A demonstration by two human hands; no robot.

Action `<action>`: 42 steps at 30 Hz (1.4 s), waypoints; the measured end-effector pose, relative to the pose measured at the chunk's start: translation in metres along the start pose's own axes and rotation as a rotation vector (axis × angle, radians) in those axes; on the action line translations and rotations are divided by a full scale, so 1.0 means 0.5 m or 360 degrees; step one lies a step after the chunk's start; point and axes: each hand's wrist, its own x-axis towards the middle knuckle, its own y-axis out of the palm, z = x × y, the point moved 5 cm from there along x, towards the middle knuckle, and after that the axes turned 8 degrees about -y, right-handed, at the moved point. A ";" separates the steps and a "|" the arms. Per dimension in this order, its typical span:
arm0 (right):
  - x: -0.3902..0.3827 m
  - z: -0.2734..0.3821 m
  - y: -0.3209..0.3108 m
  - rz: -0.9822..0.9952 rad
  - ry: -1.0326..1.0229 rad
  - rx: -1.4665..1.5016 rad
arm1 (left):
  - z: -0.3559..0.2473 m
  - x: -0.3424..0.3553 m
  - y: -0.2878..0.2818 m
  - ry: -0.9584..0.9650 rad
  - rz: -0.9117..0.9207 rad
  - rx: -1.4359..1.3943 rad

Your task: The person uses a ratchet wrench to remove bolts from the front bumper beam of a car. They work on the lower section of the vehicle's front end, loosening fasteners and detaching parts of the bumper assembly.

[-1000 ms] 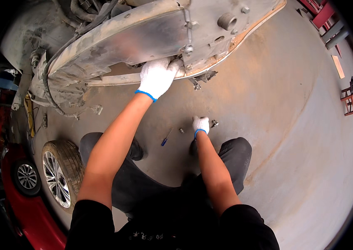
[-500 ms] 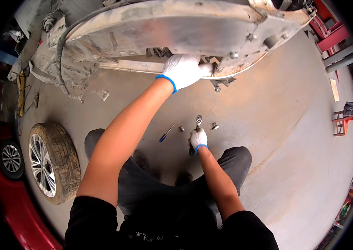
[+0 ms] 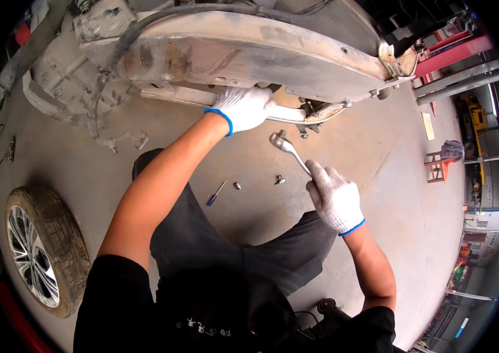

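My left hand (image 3: 242, 109), in a white knit glove with a blue cuff, is closed around the pale lower rail (image 3: 170, 94) of a worn vehicle body section (image 3: 220, 62). Its fingertips are hidden behind the metal. My right hand (image 3: 337, 200), gloved the same way, is raised off the floor and wrapped around the handle of a ratchet wrench (image 3: 297, 156). The wrench's head points up and left, apart from the body section. A bolt or fitting (image 3: 304, 135) hangs under the rail's right end, just beyond the wrench head.
On the grey floor lie a blue-handled screwdriver (image 3: 211, 200) and two small metal pieces, likely sockets (image 3: 237, 186). A tyred wheel (image 3: 64, 247) stands at the left. A cable (image 3: 103, 73) hangs down the body section. To the right is a small stool (image 3: 438, 169) with a dark cloth.
My right hand has lifted the ratchet wrench from near the floor, up and to the right. My left hand keeps its hold on the rail. The view has shifted a little.
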 end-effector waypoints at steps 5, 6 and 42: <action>0.079 -0.028 -0.033 -0.0099 0.0117 -0.0519 | 0.012 -0.045 -0.030 0.0021 -0.0208 0.0007; 0.083 -0.021 -0.034 -0.0097 0.0084 -0.0529 | 0.016 -0.048 -0.028 0.0057 -0.0320 -0.0004; 0.100 0.048 -0.023 -0.0067 -0.0032 -0.0462 | 0.066 -0.054 -0.026 0.0051 -0.0480 -0.0047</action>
